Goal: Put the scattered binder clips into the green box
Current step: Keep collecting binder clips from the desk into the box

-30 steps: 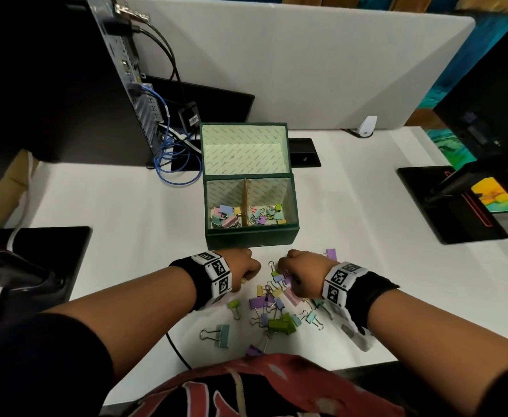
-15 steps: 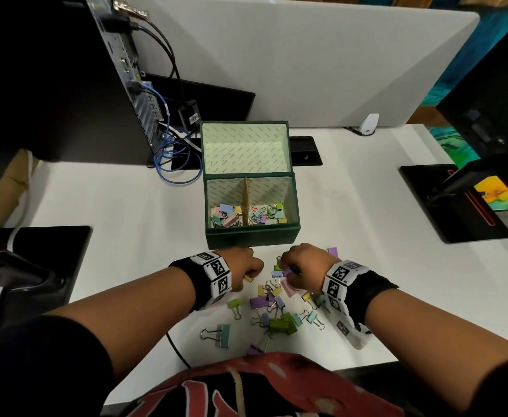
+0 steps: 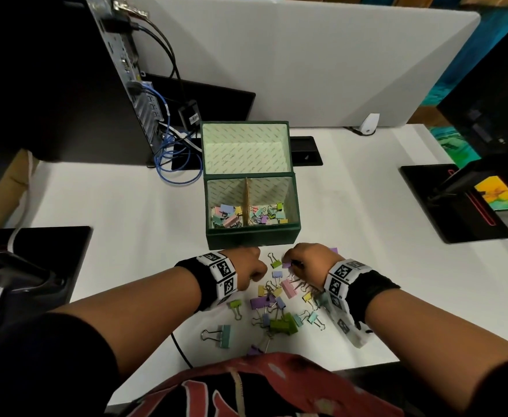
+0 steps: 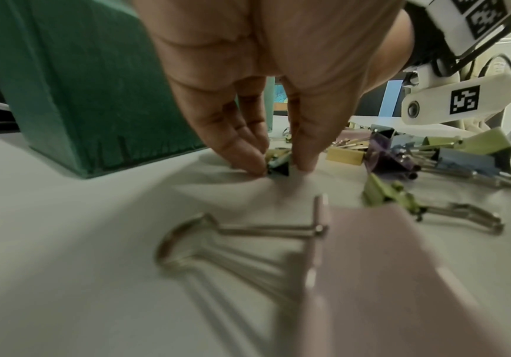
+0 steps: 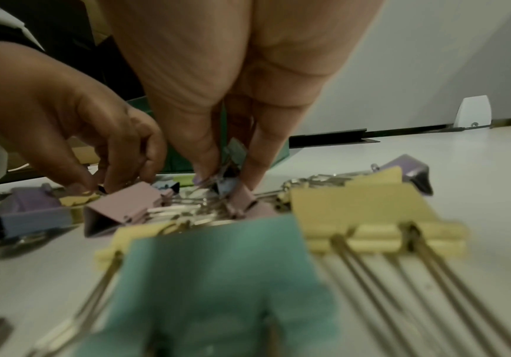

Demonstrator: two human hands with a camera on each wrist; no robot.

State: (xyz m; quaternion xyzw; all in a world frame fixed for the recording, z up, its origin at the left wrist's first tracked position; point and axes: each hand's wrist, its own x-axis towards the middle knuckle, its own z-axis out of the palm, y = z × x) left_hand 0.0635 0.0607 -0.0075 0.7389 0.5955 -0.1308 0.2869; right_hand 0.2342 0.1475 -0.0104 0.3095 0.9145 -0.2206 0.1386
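while the head view is hiding both fists' fingers, the wrist views are showing the left hand [image 4: 266,79] pinching a small clip [image 4: 278,164] on the table [image 3: 120,212], and the right hand [image 5: 236,79] pinching another clip [image 5: 231,174], beside the green box [image 3: 251,240].
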